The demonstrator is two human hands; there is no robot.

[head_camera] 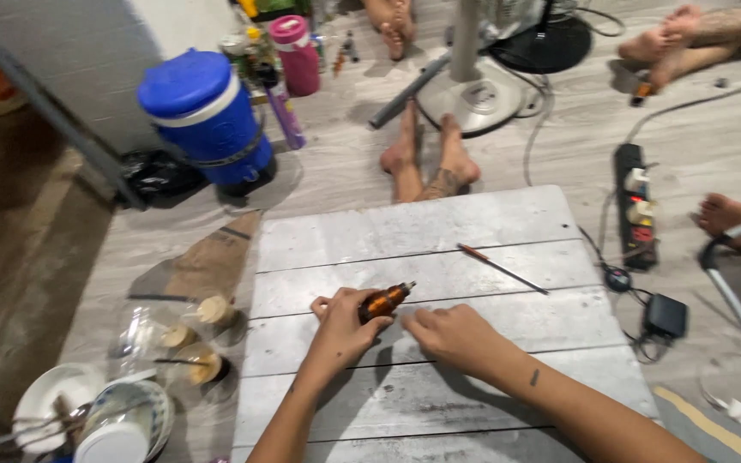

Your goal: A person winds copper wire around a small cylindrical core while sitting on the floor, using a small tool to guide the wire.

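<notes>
My left hand [342, 324] grips a small orange and black screwdriver handle [382, 302], tip pointing up and to the right, held low over a grey wooden board [439, 223]. My right hand [452, 334] rests just to the right of it, fingers bent near the handle's lower end; whether it touches the tool I cannot tell. A thin long screwdriver shaft with a brown grip [501, 267] lies on the board, farther up and to the right of both hands.
A blue water cooler [206, 116] and pink bottle [297, 53] stand far left. Bowls and plastic cups [113, 411] sit at lower left. A fan base [471, 94], a power strip [635, 206], cables, and other people's bare feet [426, 159] surround the board.
</notes>
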